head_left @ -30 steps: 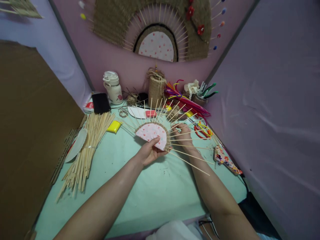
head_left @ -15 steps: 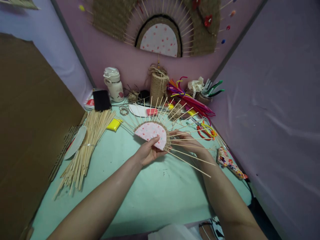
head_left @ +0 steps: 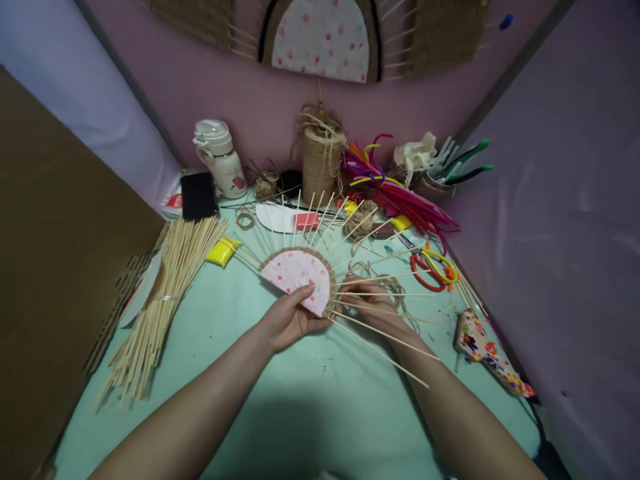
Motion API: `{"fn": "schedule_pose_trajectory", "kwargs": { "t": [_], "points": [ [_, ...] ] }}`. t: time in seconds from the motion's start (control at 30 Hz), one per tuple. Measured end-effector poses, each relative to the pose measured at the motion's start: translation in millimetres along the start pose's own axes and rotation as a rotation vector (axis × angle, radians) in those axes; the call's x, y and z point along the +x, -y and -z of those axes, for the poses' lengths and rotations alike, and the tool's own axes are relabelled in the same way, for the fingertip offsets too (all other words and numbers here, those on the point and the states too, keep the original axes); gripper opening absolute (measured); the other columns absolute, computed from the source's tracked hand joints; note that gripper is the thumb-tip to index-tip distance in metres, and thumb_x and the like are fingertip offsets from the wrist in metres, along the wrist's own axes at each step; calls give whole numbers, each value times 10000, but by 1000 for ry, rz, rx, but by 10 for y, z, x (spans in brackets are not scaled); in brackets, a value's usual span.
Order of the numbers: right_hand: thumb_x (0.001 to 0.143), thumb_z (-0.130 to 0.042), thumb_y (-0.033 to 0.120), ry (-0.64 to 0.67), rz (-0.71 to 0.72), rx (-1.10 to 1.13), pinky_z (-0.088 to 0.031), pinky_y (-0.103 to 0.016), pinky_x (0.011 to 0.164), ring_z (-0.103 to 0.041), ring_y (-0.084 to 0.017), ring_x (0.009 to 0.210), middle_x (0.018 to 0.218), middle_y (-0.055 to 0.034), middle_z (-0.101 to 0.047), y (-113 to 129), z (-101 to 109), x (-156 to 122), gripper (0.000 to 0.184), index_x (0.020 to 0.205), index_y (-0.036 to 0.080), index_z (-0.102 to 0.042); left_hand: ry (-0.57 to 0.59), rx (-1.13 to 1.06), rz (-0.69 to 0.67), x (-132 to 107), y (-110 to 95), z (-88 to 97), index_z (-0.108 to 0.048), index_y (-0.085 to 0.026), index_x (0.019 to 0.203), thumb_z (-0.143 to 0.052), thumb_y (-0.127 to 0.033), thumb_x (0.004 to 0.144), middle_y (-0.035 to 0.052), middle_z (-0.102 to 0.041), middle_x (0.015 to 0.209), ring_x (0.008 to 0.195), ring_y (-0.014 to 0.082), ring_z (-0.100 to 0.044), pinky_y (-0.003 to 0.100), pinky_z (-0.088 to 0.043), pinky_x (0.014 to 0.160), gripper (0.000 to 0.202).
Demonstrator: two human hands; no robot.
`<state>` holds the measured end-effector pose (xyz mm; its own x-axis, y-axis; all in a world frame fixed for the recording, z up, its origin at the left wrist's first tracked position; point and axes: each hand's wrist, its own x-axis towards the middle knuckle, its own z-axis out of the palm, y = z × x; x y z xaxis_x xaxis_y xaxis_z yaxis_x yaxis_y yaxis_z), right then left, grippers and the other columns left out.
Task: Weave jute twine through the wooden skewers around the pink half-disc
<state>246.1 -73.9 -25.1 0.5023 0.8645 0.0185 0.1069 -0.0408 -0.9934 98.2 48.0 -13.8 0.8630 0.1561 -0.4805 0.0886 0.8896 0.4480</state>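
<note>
A half-round panel, pale pink with red dots, has a jute-twine border on its curved edge. Thin wooden sticks fan outward from that border. My left hand grips the panel by its lower edge, thumb on the dotted face and the other fingers underneath. At the right side of the border, my right hand is closed among the sticks, pinching twine; its fingertips are partly hidden by the sticks. Loose loops of jute twine lie on the table just beyond this hand.
A bundle of sticks lies at left beside a yellow packet. Along the back stand a white bottle, a twine spool and pipe cleaners. Scissors and a flower-patterned glue gun are at right.
The view has tipped downward and come closer. My left hand still grips the panel. My right hand has shifted slightly among the sticks, and the twine loops beside it now show more.
</note>
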Motion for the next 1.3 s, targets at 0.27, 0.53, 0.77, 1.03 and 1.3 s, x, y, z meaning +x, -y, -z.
{"fn": "schedule_pose_trajectory", "kwargs": {
  "t": [0.27, 0.53, 0.77, 1.03, 1.3],
  "points": [
    [763, -643, 229, -62, 162, -67, -443, -341, 818, -573, -155, 769, 722, -8, -618, 4, -29, 8, 54, 712, 211, -647, -13, -149, 24, -34, 37, 1, -583, -108, 1067, -500, -270, 854, 128, -686, 964, 847, 228, -656, 381, -532, 738, 281],
    [786, -565, 146, 31, 439, -410, -411, -412, 842, -543, -184, 786, 740, -27, -618, -45, 110, 92, 122, 868, 217, -620, -80, -263, 88, -47, 40, 86, -642, -110, 937, -495, -226, 851, 118, -699, 932, 890, 236, -648, 386, -521, 771, 206],
    [809, -537, 178, 20, 501, -424, -434, -381, 759, -534, -173, 736, 727, -30, -591, -30, 61, 78, 116, 862, 222, -630, -8, -228, 108, -63, 59, 80, -628, -58, 957, -489, -264, 855, 161, -693, 919, 868, 248, -653, 406, -514, 787, 269],
    [819, -557, 264, -105, 386, -335, -444, -347, 801, -571, -171, 819, 791, -34, -636, 50, 20, -45, 115, 760, 212, -641, -33, -112, -83, -89, 96, -41, -549, -111, 1059, -517, -185, 833, 114, -688, 946, 864, 211, -657, 365, -539, 758, 239],
    [740, -591, 337, -231, 274, -179, -462, -302, 731, -596, -165, 756, 792, -38, -641, 83, -166, -67, 170, 746, 179, -652, 72, -9, -174, -177, 116, -117, -541, -106, 1050, -518, -190, 829, 104, -682, 882, 802, 191, -658, 351, -545, 749, 238]
  ]
}}
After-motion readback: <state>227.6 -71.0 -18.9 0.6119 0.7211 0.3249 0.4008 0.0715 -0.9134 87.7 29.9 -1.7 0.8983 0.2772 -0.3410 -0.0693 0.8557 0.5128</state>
